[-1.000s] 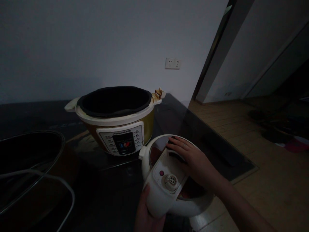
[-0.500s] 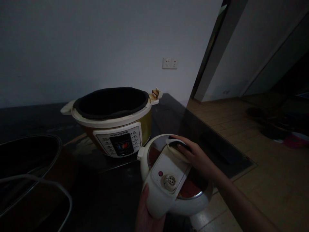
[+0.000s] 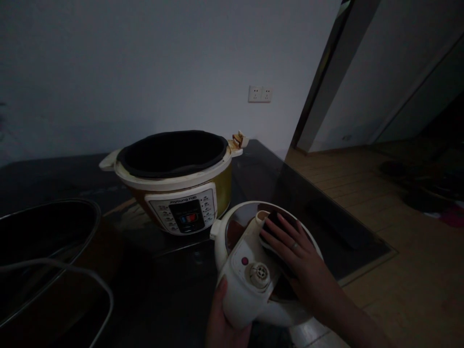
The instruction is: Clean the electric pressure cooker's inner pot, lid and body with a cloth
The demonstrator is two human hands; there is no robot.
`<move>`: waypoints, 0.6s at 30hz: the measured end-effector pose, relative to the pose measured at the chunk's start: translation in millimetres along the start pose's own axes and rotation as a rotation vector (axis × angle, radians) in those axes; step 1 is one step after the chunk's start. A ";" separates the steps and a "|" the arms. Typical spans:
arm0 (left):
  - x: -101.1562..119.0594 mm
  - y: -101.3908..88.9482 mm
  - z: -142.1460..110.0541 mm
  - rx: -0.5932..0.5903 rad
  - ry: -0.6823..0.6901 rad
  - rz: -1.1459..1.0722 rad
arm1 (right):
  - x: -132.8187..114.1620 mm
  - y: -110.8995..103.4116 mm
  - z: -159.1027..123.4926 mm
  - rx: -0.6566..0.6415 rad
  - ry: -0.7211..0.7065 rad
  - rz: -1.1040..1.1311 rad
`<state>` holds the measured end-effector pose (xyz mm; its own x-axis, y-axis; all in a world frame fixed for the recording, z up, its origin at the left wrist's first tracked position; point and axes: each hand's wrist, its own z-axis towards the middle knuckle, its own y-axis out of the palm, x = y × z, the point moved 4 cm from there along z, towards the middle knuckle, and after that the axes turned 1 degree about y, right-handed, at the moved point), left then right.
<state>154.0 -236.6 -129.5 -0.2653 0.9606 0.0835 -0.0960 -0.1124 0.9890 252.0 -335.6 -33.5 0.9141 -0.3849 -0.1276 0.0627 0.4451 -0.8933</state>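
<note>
Tilted up at the lower centre is a white pressure cooker lid (image 3: 237, 285) with a dark reddish top, a round vent knob (image 3: 260, 274) and a small red button (image 3: 245, 261). My left hand (image 3: 226, 316) grips it from below, thumb along the side of its white cover. My right hand (image 3: 302, 256), a ring on one finger, lies over the lid with fingers extended, pressing a dark cloth-like piece (image 3: 273, 222) with a pale edge against it. Behind stands the lidless electric pressure cooker (image 3: 181, 205), dark inside, its control panel facing me.
At left is a large dark pot (image 3: 96, 212) with a pale cable (image 3: 90, 273) crossing in front. The glossy black tabletop (image 3: 174, 280) ends at right above a tiled floor (image 3: 362, 193). A double wall socket (image 3: 260, 94) sits on the back wall. The room is dim.
My right hand has moved from the lid's handle down and right across the lid, its fingers now straighter over the dark piece. My left hand keeps its hold. The view has shifted slightly.
</note>
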 end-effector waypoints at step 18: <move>1.7 -14.7 -6.3 -0.088 -0.032 0.013 | 67.2 10.0 50.3 0.054 0.424 0.614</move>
<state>148.9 -234.9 -144.7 -0.2363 0.9664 0.1014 -0.1767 -0.1453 0.9735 334.2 -316.4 -29.3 0.5588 -0.3281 -0.7617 -0.3798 0.7152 -0.5867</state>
